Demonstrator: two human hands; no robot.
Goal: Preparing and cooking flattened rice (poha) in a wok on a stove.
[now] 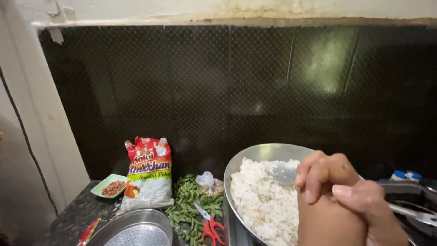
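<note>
The big steel pan of white flaked rice is the landmark. Over its right edge, both hands press together, the right hand wrapped against the left hand, fingers curled shut around a perforated steel ladle whose bowl rests on the rice. Left of the pan stands a red packet, with curry leaves between them. A steel strainer sits lower left of the pan, red-handled scissors just beside the pan, and a green dish of peanuts lies farthest left.
</note>
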